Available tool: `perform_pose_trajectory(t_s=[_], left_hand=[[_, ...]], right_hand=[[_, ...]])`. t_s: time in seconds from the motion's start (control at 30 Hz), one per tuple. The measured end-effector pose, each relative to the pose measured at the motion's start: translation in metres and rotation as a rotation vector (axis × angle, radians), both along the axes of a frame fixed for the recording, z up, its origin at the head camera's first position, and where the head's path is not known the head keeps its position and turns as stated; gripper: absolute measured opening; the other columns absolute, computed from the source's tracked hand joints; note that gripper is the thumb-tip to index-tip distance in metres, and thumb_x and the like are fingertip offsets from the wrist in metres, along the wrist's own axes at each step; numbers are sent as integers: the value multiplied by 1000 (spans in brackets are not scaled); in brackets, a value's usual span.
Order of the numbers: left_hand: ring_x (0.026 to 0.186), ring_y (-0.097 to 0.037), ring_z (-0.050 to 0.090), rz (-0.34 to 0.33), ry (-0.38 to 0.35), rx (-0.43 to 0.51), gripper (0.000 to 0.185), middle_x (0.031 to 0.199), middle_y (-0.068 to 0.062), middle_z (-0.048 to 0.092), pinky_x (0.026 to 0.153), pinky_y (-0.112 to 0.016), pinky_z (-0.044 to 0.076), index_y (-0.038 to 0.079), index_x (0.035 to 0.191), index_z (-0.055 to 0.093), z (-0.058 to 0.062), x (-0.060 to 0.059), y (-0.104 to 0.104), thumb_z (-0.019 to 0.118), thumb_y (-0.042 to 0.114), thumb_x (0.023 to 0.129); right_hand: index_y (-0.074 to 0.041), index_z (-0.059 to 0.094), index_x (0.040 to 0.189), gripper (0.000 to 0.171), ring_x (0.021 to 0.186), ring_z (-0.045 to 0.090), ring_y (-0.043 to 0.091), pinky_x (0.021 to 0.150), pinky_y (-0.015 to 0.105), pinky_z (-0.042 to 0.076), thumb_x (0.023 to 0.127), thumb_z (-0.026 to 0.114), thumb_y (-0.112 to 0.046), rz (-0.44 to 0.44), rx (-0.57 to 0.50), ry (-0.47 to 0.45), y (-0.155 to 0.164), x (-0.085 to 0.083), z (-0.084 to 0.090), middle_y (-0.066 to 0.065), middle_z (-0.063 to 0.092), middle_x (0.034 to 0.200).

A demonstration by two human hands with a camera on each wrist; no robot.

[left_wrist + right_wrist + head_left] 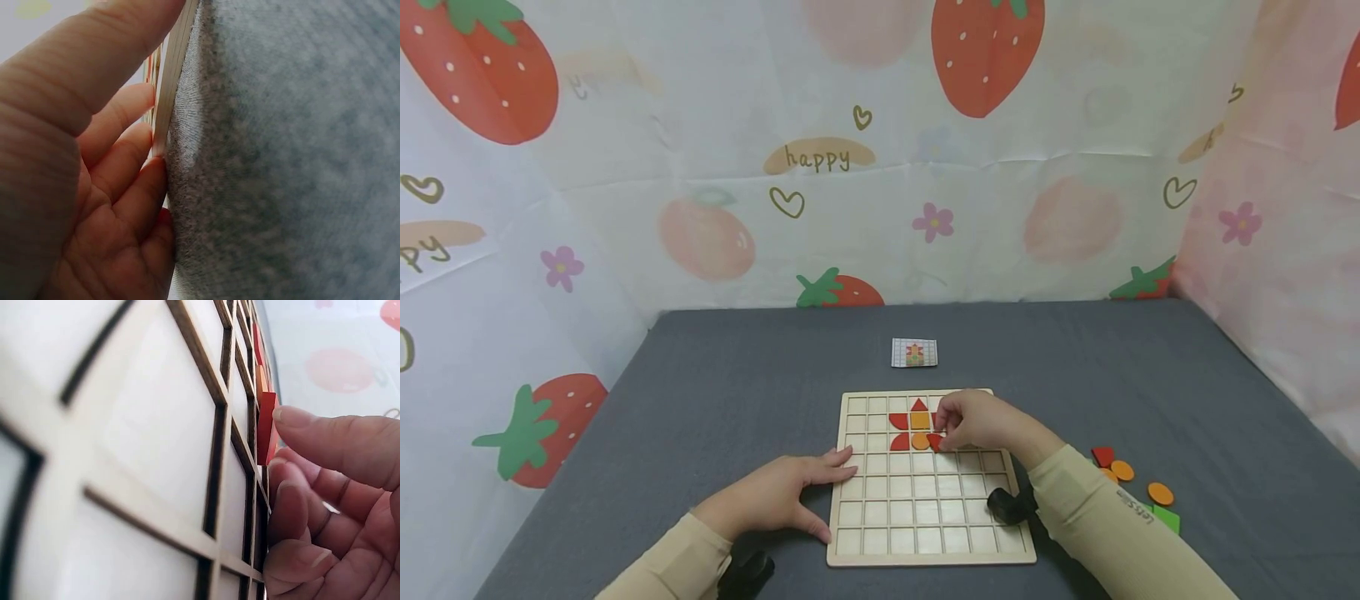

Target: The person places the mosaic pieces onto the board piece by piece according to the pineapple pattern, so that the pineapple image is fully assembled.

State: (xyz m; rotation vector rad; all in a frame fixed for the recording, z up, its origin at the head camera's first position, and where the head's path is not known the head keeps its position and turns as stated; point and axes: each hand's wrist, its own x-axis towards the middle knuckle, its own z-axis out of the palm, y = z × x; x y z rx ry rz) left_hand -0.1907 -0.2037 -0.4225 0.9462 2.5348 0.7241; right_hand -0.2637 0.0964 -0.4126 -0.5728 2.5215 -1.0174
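Observation:
A wooden grid board (pixel 900 511) lies on the table. My right hand (pixel 976 423) is over its upper right part and pinches a red quarter-round piece (pixel 267 428) between thumb and fingers. That piece sits tilted beside an orange round piece (pixel 920 442). Above the round piece lie an orange square (pixel 920 420) and a red triangle (pixel 919 405), with red quarter-round pieces (pixel 899 442) to the left. My left hand (pixel 786 492) rests at the board's left edge, fingers extended and thumb apart. The right hand partly hides another red piece.
A small card (pixel 914 352) with a printed coloured pattern lies behind the board. Several loose pieces lie right of the board, among them a red piece (pixel 1102 456), an orange disc (pixel 1161 494) and a green piece (pixel 1167 518) partly behind the right sleeve.

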Motion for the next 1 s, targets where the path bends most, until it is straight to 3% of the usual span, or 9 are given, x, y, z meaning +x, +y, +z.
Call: perform_pose_trajectory(t_s=[0.27,0.57,1.0], left_hand=[[124,-9,27,-2,-4,1,85,139,7,27,97,-33,29,25,130,40,1,0,0,68,53,56],[124,-8,26,8,-16,-3,85,139,9,26,97,-33,28,27,130,39,0,0,1,68,54,56],[124,-8,27,4,-12,-7,85,139,8,26,97,-33,29,27,131,39,1,1,1,68,54,56]], right_hand=[[-14,63,84,17,52,43,11,51,27,38,71,69,-5,68,-63,-27,0,-1,1,1,50,57],[-14,66,87,18,52,42,11,51,26,38,73,66,-2,121,-41,-14,0,1,1,0,50,57],[-12,61,78,16,54,43,11,51,27,38,69,69,-3,47,-8,41,-1,3,1,1,51,59]])
